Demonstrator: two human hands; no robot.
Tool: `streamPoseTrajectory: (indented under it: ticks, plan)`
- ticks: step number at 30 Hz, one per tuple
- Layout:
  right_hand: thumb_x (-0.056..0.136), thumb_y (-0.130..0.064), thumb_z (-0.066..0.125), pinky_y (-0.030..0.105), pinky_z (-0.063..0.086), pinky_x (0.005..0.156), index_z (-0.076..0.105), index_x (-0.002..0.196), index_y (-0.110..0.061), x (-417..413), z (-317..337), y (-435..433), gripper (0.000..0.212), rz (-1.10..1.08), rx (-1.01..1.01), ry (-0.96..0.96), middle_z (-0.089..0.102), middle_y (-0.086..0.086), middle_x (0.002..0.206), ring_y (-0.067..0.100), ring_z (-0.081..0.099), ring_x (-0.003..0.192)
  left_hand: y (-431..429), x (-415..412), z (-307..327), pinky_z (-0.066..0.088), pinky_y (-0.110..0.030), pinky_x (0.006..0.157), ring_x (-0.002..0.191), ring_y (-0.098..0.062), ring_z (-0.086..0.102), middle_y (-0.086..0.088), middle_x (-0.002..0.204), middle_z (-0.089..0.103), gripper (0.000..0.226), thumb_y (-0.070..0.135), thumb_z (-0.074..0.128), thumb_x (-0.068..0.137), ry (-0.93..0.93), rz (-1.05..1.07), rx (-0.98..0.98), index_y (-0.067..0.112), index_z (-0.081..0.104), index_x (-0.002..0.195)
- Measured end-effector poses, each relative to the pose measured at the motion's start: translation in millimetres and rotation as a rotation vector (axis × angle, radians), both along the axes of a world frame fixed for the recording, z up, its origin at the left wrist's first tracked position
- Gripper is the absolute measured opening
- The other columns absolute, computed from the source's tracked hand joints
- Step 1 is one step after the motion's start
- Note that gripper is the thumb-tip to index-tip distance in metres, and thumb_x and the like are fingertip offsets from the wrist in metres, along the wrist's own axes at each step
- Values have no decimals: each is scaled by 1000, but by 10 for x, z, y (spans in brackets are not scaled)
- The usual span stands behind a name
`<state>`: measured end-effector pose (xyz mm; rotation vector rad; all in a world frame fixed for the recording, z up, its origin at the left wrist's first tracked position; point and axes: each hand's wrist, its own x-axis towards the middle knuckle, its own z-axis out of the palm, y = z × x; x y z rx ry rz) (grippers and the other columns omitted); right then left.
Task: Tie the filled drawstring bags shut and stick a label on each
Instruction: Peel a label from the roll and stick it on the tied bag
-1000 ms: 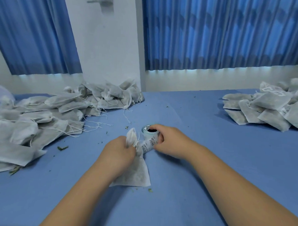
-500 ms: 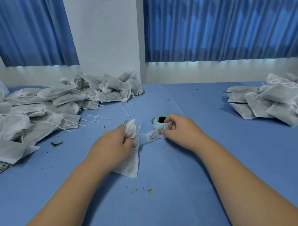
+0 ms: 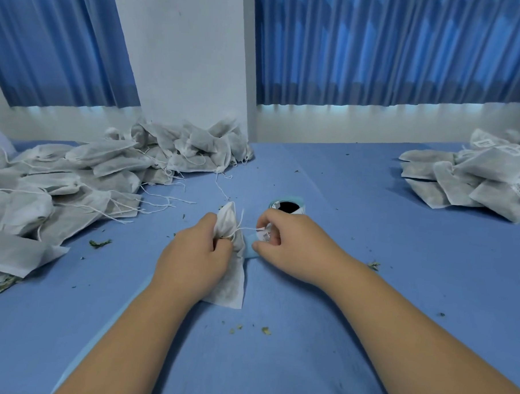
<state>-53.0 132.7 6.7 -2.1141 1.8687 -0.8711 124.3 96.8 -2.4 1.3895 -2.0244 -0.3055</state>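
Head view: L hand (image 3: 195,253) is clenched round the gathered neck of a white drawstring bag (image 3: 232,285), approx centre of the blue table (image 3: 352,305). The bag lies on the cloth w/ its lower corner poking out beside the wrist, and its puckered top sticks up above the fingers. A thin drawstring (image 3: 248,228) runs from the neck across to the R hand (image 3: 292,246), just beside. R hand pinches a small printed label (image 3: 264,235) btwn thumb & fingertips; can't tell if the string is in the same pinch. A pale blue backing strip (image 3: 250,251) shows under that hand, next to the bag's edge. The label roll (image 3: 288,206) sits right behind the R knuckles. Far L: left pile (image 3: 74,182) of grey-white bags, loose strings trailing onto the cloth. Far R: right pile (image 3: 477,182), smaller, some bags w/ printed labels, well apart from the hands. Green leaf crumbs (image 3: 100,243) are scattered on the cloth. Blue curtains (image 3: 378,47) & a white wall (image 3: 184,59) behind.
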Motion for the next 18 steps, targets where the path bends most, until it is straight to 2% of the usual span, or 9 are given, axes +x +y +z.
streamPoseTrajectory:
  ticks: [2,7,13,18]
  plan:
    - [86,-34,64,26,37,64,51,92,-31,-3,0,8,14,3,-13,-27,52,-13,72,3,49,69,3,-6,-1,47,-40,66,75,-26,54,0,75,55,8,22,47,88,-5,-5,-11,16,45,84]
    - [85,-27,64,22,38,60,47,73,-30,-1,2,8,21,-24,-49,-55,54,-13,67,0,48,61,39,-8,6,47,-42,67,75,-28,55,-3,74,57,7,20,47,87,3,-38,-12,15,46,83]
    - [82,-20,59,16,35,55,51,74,-29,-15,-4,10,14,-43,-62,-66,56,-13,66,0,49,60,55,-7,23,49,-46,68,75,-29,56,-5,74,58,7,19,47,87,8,-64,-7,12,48,84]
    - [81,-25,63,25,42,60,49,72,-27,14,6,36,17,-17,-55,-68,56,-11,66,3,48,60,58,-3,21,49,-47,68,74,-28,55,-6,73,58,7,18,47,87,4,-78,-11,12,47,84]
